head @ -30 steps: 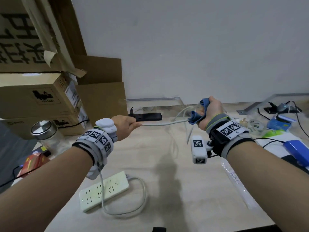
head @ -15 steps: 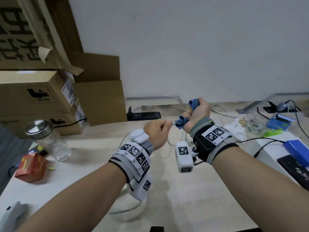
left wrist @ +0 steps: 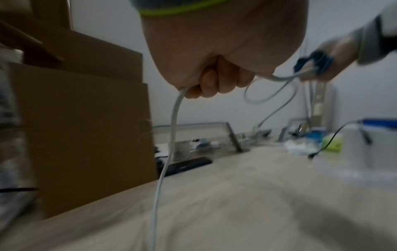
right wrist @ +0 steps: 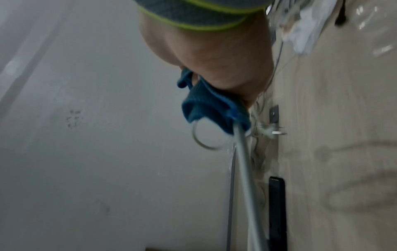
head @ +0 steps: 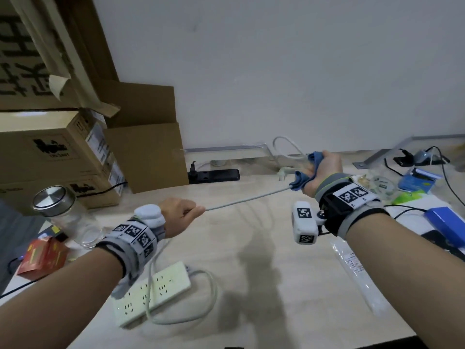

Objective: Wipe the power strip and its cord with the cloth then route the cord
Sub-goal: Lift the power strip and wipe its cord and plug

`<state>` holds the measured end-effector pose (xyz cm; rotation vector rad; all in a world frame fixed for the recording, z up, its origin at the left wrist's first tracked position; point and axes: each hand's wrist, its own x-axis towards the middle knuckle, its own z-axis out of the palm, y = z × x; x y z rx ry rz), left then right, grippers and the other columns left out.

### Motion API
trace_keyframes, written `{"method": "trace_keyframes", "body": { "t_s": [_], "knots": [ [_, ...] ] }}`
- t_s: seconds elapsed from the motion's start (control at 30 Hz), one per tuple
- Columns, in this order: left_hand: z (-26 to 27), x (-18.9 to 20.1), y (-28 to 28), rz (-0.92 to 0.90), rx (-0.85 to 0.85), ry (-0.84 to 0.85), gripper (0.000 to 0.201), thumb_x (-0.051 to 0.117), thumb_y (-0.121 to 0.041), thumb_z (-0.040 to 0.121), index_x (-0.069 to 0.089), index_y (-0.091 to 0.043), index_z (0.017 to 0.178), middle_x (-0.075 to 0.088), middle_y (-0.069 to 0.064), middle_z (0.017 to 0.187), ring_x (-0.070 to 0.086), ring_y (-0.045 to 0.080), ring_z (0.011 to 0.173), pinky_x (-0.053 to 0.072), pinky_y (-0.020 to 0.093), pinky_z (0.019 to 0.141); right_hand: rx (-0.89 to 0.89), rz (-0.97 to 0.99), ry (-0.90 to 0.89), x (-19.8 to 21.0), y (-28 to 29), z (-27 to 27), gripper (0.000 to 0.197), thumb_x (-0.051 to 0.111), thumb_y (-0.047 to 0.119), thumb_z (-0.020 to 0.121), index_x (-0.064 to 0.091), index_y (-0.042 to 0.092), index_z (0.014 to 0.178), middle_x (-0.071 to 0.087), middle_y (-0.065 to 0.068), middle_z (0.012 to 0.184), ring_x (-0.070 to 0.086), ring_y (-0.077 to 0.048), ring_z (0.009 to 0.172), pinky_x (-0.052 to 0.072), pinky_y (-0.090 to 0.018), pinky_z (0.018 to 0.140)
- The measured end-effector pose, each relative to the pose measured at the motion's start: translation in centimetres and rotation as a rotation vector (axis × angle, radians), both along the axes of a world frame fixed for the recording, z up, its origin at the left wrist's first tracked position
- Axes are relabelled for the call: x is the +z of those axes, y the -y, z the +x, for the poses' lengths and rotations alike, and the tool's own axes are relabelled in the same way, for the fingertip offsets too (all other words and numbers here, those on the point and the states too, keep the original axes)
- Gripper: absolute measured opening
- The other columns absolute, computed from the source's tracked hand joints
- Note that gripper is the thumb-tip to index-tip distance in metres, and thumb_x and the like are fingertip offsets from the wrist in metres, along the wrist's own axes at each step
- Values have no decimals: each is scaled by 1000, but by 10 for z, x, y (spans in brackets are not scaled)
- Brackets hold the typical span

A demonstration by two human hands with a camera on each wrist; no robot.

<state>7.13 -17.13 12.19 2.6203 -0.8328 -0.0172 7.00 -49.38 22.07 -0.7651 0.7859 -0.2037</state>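
Note:
A white power strip (head: 153,290) lies on the wooden desk near the front left, under my left forearm. Its grey-white cord (head: 247,200) runs up to my left hand (head: 180,215), which grips it in a fist, then stretches taut to my right hand (head: 323,170). That hand grips a blue cloth (head: 300,181) wrapped round the cord. Past the cloth the cord loops up (head: 286,147) and its plug (head: 283,172) hangs by the desk's back edge. The left wrist view shows the cord (left wrist: 169,139) dropping from my fist (left wrist: 206,81). The right wrist view shows the cloth (right wrist: 212,105) around the cord (right wrist: 247,166).
Cardboard boxes (head: 63,157) are stacked at the back left, with a glass jar (head: 60,215) and a red packet (head: 41,255) before them. A black power strip (head: 214,175) lies against the wall. Blue items (head: 445,222), cables and a plastic sleeve (head: 357,268) crowd the right.
My hands, close together half a second ago, have pulled apart: the left moved down and left, the right moved right with the cloth along the cord, which is taut again.

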Motion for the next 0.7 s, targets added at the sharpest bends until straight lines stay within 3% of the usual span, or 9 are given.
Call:
{"method": "trace_keyframes", "body": {
  "t_s": [0.07, 0.13, 0.2, 0.3, 0.4, 0.5, 0.57, 0.63, 0.7],
  "knots": [
    [3, -7, -4, 127, 27, -60, 56, 22, -69, 83, 42, -22, 62, 46, -6, 52, 44, 15, 48, 44, 30, 54, 20, -41, 0, 0, -7, 1, 24, 44, 18, 81, 32, 24, 61, 29, 8, 61, 26, -12, 47, 23, -20, 51],
    [-2, -4, 14, 182, 32, -101, 45, 22, -70, 83, 49, -33, 80, 59, -10, 65, 57, 15, 61, 51, 36, 66, 71, -53, 19, 1, -25, 0, 30, 44, 12, 79, 24, 21, 58, 19, 8, 51, 11, -11, 41, 13, -19, 47],
    [-11, 8, 45, 56, 23, -174, 33, 31, -65, 88, 49, -41, 100, 65, -14, 74, 63, 11, 71, 51, 33, 72, 135, -55, 27, 2, -45, 0, 32, 47, 15, 80, 25, 21, 58, 19, 8, 49, 10, -13, 41, 15, -19, 41],
    [-32, 29, 95, -293, 6, -352, 23, 40, -38, 98, 52, -28, 114, 68, -8, 76, 63, 10, 69, 50, 27, 70, 186, -75, 12, -4, -65, 4, 35, 52, 32, 86, 35, 21, 58, 27, 8, 48, 20, -12, 35, 22, -21, 37],
    [-38, 37, 115, -469, 87, -364, 20, 41, -26, 100, 60, -21, 105, 64, -8, 73, 58, 12, 63, 46, 27, 64, 186, -70, 8, -3, -71, 6, 37, 51, 42, 90, 39, 20, 63, 27, 6, 51, 23, -12, 36, 24, -20, 36],
    [-31, 40, 111, -414, 144, -159, 23, 51, -36, 95, 66, -21, 87, 63, -6, 72, 57, 15, 70, 44, 30, 64, 228, -26, -24, 2, -68, 3, 34, 46, 42, 93, 46, 16, 71, 32, 2, 57, 30, -12, 25, 30, -16, 33],
    [-29, 43, 104, -376, 99, -60, 28, 50, -42, 93, 63, -25, 75, 60, -7, 65, 56, 17, 65, 43, 31, 61, 263, -7, -26, 4, -65, 1, 31, 45, 38, 95, 48, 15, 75, 35, 1, 60, 33, -13, 24, 35, -16, 34],
    [-29, 46, 96, -353, 50, -5, 35, 45, -46, 92, 54, -24, 66, 55, -4, 58, 54, 20, 60, 44, 34, 57, 281, -17, -13, 3, -61, 5, 29, 43, 31, 96, 47, 14, 73, 37, 2, 61, 34, -14, 32, 36, -16, 39],
    [-26, 48, 84, -338, 31, 11, 42, 39, -50, 89, 50, -18, 64, 53, -1, 56, 52, 20, 57, 43, 35, 55, 293, -39, 15, 4, -56, 10, 24, 38, 20, 94, 42, 15, 71, 36, 3, 66, 31, -14, 50, 32, -23, 51]
  ]
}}
